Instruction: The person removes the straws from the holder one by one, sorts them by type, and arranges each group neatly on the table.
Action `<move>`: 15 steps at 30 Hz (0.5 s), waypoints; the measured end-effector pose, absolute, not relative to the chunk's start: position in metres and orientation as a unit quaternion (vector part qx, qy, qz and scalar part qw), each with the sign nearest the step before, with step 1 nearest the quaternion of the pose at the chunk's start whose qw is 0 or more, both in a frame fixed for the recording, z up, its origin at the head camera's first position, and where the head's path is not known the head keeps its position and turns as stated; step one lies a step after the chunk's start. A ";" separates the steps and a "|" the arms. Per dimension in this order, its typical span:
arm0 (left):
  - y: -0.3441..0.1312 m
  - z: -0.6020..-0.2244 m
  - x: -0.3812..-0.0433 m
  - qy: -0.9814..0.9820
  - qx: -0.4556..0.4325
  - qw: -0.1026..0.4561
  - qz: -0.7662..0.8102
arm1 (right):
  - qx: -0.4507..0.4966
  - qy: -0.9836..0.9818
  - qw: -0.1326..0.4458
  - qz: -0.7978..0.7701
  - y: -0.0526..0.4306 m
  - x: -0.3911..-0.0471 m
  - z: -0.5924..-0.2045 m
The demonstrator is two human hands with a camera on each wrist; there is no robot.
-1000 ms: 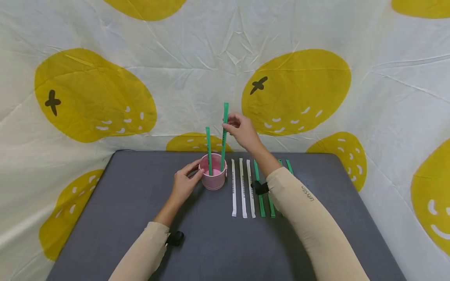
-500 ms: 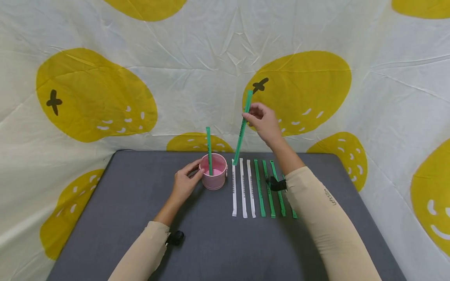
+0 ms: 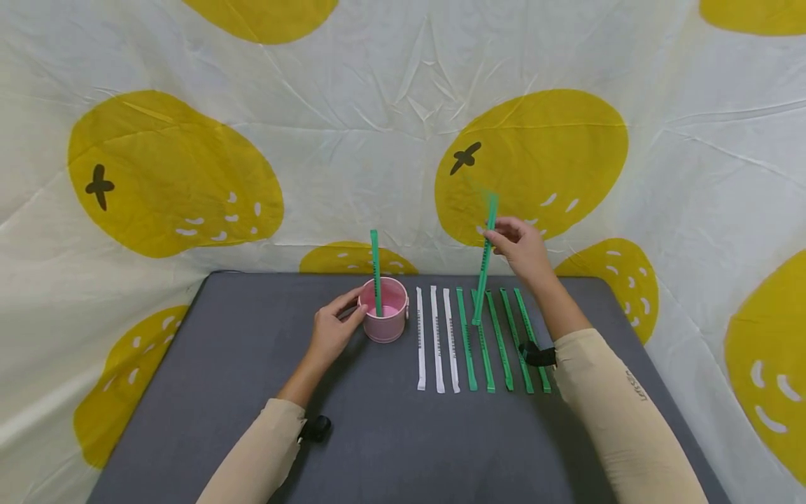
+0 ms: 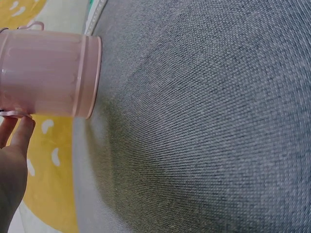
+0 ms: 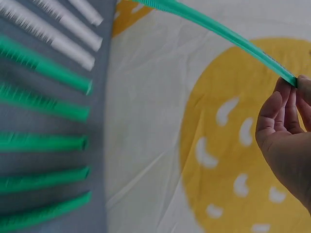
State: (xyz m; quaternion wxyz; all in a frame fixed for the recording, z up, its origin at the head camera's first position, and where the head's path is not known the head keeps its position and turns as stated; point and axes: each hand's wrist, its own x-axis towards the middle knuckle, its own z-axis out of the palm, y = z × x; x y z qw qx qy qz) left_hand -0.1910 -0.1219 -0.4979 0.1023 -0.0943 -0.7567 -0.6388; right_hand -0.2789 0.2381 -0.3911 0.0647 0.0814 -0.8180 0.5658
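Note:
A small pink bucket [image 3: 385, 330] stands on the grey table, with one green wrapped straw [image 3: 376, 262] upright inside. My left hand [image 3: 334, 327] holds the bucket at its left side, thumb in front; in the left wrist view its fingertips touch the lug on the bucket's side [image 4: 48, 73]. Between thumb and fingers, my right hand [image 3: 521, 248] pinches another green wrapped straw [image 3: 483, 276] near its upper part. That straw hangs tilted above the row of straws, its lower end over the green ones. In the right wrist view the held straw [image 5: 228, 34] extends leftward from the fingertips.
Right of the bucket, three white wrapped straws [image 3: 436, 343] lie side by side, followed by several green wrapped straws [image 3: 500, 343]. The dark grey table [image 3: 252, 350] ends at a back edge before a white cloth [image 3: 352, 168] printed with yellow shapes.
My right hand has lifted the green straw out of the bucket and carried it right, then lower, over the green row. My left hand has stayed at the bucket.

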 end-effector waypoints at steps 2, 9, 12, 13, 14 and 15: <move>-0.122 -0.498 -0.191 -0.755 -0.095 0.103 -0.641 | 0.071 -0.824 0.057 0.559 0.253 -0.276 -0.399; -0.122 -0.498 -0.191 -0.750 -0.096 0.111 -0.645 | 0.042 -0.857 0.052 0.511 0.295 -0.269 -0.422; -0.122 -0.498 -0.191 -0.752 -0.094 0.108 -0.644 | 0.031 -0.867 0.057 0.494 0.309 -0.265 -0.432; -0.122 -0.498 -0.191 -0.753 -0.094 0.107 -0.643 | 0.027 -0.870 0.058 0.488 0.314 -0.264 -0.436; -0.122 -0.498 -0.191 -0.754 -0.094 0.104 -0.641 | 0.023 -0.874 0.057 0.482 0.319 -0.262 -0.439; -0.122 -0.497 -0.190 -0.756 -0.094 0.102 -0.640 | 0.017 -0.876 0.054 0.480 0.324 -0.260 -0.442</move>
